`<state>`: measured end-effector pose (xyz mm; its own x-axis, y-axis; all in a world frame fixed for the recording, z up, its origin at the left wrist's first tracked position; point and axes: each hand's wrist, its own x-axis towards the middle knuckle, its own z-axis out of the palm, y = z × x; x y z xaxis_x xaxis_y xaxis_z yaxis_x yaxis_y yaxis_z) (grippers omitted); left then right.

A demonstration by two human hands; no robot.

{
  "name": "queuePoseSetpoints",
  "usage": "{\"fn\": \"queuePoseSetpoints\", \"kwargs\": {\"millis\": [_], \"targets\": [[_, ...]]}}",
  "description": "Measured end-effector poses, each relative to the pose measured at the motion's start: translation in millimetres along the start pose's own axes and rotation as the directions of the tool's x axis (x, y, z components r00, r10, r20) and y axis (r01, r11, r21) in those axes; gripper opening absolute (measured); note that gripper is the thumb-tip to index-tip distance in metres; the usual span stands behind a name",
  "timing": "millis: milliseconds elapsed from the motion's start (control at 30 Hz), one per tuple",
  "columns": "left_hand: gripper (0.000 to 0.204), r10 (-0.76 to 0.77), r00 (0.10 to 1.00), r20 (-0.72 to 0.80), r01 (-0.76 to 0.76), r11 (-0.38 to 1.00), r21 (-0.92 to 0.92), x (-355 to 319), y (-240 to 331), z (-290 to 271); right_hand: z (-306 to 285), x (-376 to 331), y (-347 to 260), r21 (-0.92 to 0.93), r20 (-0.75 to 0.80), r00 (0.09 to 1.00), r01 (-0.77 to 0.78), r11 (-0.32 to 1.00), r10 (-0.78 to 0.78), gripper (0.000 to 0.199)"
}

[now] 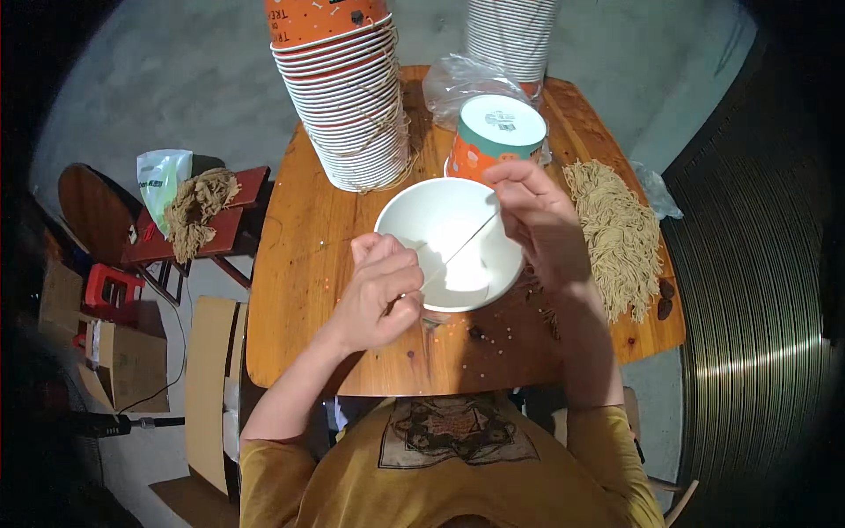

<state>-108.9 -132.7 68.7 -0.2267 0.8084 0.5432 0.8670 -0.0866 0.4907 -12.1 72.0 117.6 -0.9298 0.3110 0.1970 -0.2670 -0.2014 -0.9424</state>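
Left hand point(380, 295): curled into a loose fist at the near-left rim of the bucket, fingers pinched on the near end of a thin string.
Right hand point(539, 220): fingertips pressed together on the far end of the same string, at the far-right rim; forearm lies over the counter edge.
String point(466, 242): pale, thin, drawn taut between the two hands across the bucket's mouth — limp by nature, I judge, and easy to lose; a fingertip pinch near each end suits it.
Paper bucket point(440, 220): white inside, mouth tilted up toward the camera, between both hands. Looks light and thin-walled; likely to dent if squeezed, so the stiffer rolled rim is the place to grip.
Beyond the right hand: an orange bucket point(495, 132) bottom-up, touching the white one's far rim; crumpled clear plastic point(462, 84) behind it.
Right of the right hand: heap of cut tan strings point(616, 233) — soft, prone to tangle.
Beyond the left hand: tall nested stack of buckets point(348, 97) with strings hanging; a second stack point(510, 31) further right.
Counter point(299, 264): wooden, speckled with small bits.
Far left of the left hand: another string bundle point(198, 207) on a red stool.
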Motion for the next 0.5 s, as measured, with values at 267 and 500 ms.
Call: {"fn": "queuePoseSetpoints", "kwargs": {"millis": [267,500], "targets": [[0.008,-0.105,0.994,-0.034,0.106,0.994,0.022,-6,-2,-5,-9,1,38,-0.700,0.106,0.904,0.364,0.614,-0.415,0.016],[0.024,-0.299,0.890,-0.344,0.361,0.923,0.132,-4,13,2,-25,4,14,-0.321,0.041,0.998,-0.032,0.947,0.048,0.020]]}}
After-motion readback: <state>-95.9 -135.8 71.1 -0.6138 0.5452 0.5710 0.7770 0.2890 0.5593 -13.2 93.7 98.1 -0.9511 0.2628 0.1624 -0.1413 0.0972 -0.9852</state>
